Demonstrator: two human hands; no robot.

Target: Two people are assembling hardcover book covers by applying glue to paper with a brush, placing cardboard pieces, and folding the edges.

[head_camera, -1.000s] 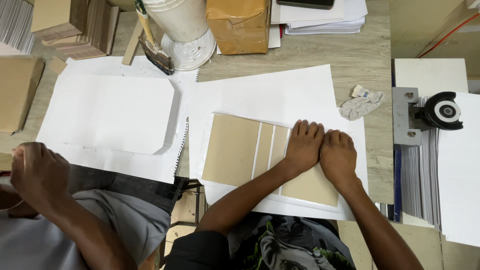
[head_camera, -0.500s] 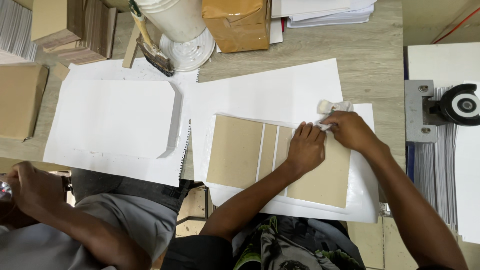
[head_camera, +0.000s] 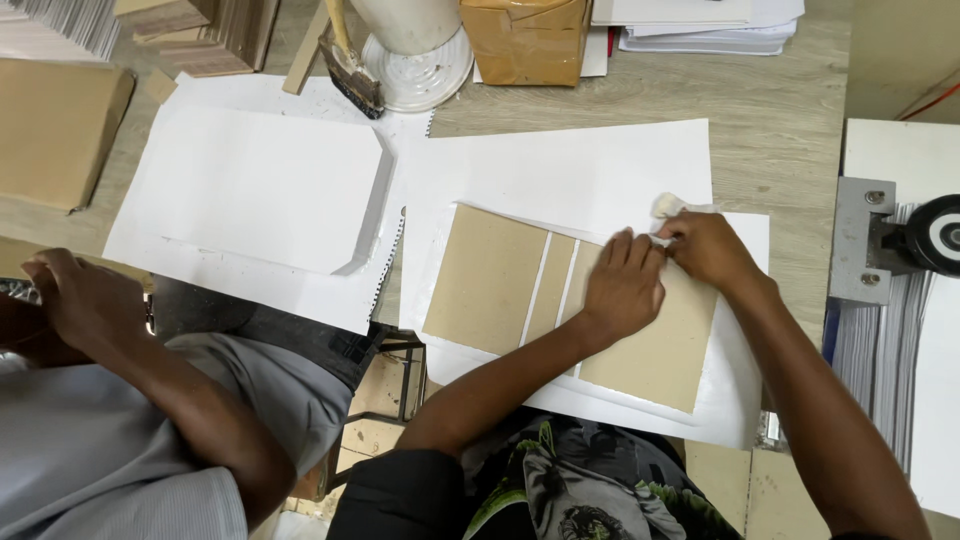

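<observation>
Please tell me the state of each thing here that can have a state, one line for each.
Brown boards: three pieces lying flat on white sheet.
Left hand: pressed flat on boards.
Right hand: closed on white cloth.
Brush: lying on table.
Folded white cover: flat, right edge turned up.

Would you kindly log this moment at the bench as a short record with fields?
Left hand: left hand lies flat on the brown boards, pressing them down.
Right hand: right hand pinches a white cloth wad at the boards' upper right edge.
Under the boards: white sheet.
Surface: wooden table.
Nearby: another person's hand at left; brush at top.
</observation>
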